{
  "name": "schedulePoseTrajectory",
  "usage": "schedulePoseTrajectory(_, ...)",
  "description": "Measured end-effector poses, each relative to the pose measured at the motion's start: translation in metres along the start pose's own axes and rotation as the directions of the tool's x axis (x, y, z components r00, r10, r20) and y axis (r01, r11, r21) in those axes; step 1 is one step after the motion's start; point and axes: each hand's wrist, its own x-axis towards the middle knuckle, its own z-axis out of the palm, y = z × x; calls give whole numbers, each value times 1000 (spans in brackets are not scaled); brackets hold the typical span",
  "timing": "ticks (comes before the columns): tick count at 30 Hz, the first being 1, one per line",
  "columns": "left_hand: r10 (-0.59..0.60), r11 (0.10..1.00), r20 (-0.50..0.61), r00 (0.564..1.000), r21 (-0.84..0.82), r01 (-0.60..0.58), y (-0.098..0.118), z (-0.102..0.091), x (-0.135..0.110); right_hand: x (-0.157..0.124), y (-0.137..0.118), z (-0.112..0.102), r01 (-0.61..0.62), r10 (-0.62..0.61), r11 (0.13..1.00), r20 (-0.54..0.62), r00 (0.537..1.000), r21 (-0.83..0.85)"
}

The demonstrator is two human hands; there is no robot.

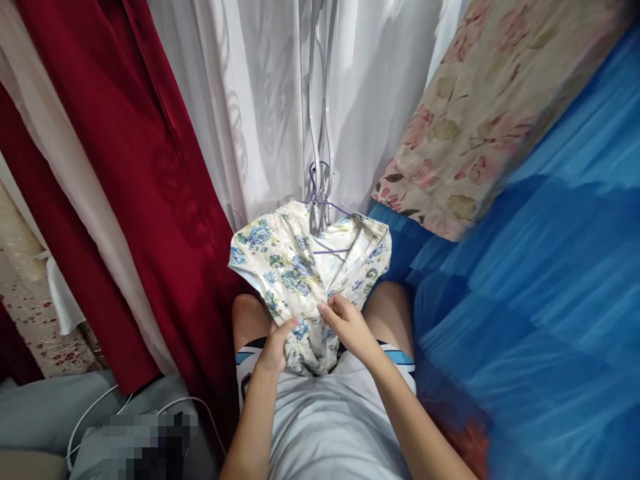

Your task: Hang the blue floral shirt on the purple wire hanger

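A cream garment with blue flowers hangs on a purple hanger, its lower part spread over my lap. The hanger hooks onto a white metal stand in front of me. At the garment's left side, my left hand grips the cloth, thumb on top and the other fingers hidden beneath. My right hand pinches the fabric near the bottom of the V-shaped neckline.
White curtains hang behind the stand. Dark red drapes fall on the left, with blue ruffled fabric and a pink-flowered cloth on the right. A white cable runs over a grey surface at lower left.
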Motion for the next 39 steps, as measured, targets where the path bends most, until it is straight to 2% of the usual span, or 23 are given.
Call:
schedulePoseTrajectory(3,53,997,-212,976,-36,-62,-13,-6,10,-2,9,5,50,-51,998,-17,999,-22)
schedulePoseTrajectory(5,151,988,-343,927,19,-153,-20,-14,19,-7,16,2,41,-42,999,-50,998,-29)
schedulePoseTrajectory(6,237,972,-405,883,90,-219,-23,-19,23,-10,20,0,28,-29,999,-68,997,-24)
schedulePoseTrajectory(7,348,937,-464,815,197,-288,-24,-23,25,-12,22,-3,16,-18,1000,-87,996,-16)
schedulePoseTrajectory(9,594,798,-504,627,469,-379,-27,-26,23,-14,24,-8,5,-5,1000,-113,994,5)
schedulePoseTrajectory(10,699,702,-461,547,590,-399,-28,-25,20,-14,23,-8,5,-3,1000,-120,993,19)
schedulePoseTrajectory(11,771,608,-377,513,676,-416,-29,-20,15,-15,21,-7,4,0,999,-121,993,36)
schedulePoseTrajectory(12,801,535,-266,537,720,-442,-31,-14,10,-15,19,-5,4,2,998,-118,993,58)
schedulePoseTrajectory(13,788,500,-155,596,727,-472,-35,-5,5,-17,16,-2,4,5,996,-109,994,86)
schedulePoseTrajectory(15,669,534,12,743,688,-492,-44,12,-5,-21,10,6,-2,14,988,-74,997,154)
schedulePoseTrajectory(16,600,570,53,799,672,-472,-48,19,-8,-24,8,10,-10,21,982,-52,998,190)
schedulePoseTrajectory(17,547,598,65,835,667,-444,-52,24,-11,-27,6,13,-23,30,974,-30,999,223)
schedulePoseTrajectory(18,518,611,61,853,672,-419,-55,27,-12,-28,4,16,-41,45,967,-9,999,252)
schedulePoseTrajectory(20,509,586,64,858,705,-400,-58,28,-12,-24,-1,17,-92,89,950,22,996,299)
schedulePoseTrajectory(22,526,531,88,846,743,-407,-55,24,-9,-7,-10,14,-118,118,935,22,993,333)
schedulePoseTrajectory(24,525,483,123,842,772,-414,-50,21,-4,26,-28,9,-76,90,929,-21,996,363)
schedulePoseTrajectory(27,500,431,171,849,801,-416,-45,21,3,90,-68,0,77,-27,913,-129,991,400)
schedulePoseTrajectory(30,445,371,245,861,825,-427,-48,24,8,135,-102,-7,112,-19,880,-203,979,462)
schedulePoseTrajectory(33,362,369,296,884,825,-428,-61,23,7,137,-110,-9,119,11,805,-215,976,581)
schedulePoseTrajectory(36,294,470,316,902,774,-424,-68,17,7,111,-98,-4,129,6,763,-207,978,633)
schedulePoseTrajectory(38,328,548,284,901,720,-426,-56,15,12,95,-90,0,128,-3,780,-201,980,612)
schedulePoseTrajectory(39,378,574,248,892,693,-436,-44,16,17,91,-88,2,134,-20,801,-197,980,584)
